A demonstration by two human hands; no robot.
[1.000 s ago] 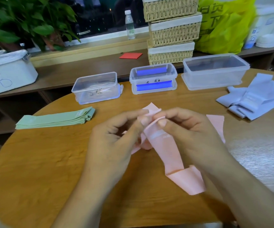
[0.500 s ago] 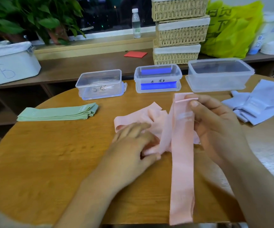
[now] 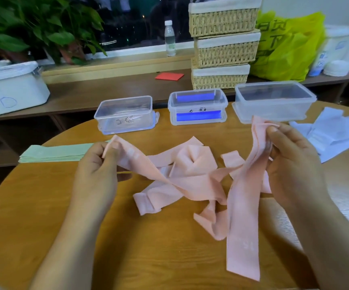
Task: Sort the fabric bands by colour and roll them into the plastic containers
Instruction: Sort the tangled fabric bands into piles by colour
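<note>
In the head view, the left hand [image 3: 98,174] pinched a pink band [image 3: 131,162] and the right hand [image 3: 292,164] gripped several pink bands [image 3: 244,185] over the tangled pile [image 3: 192,162] on the table [image 3: 43,227], so tugging risked knots or strips dragged off the edge; half a second earlier, the left hand lay flat on that pile.

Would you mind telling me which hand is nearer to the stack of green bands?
Left. The left hand is just at the right end of the green bands; the right hand is far off to their right, beyond the pink bands.
</note>
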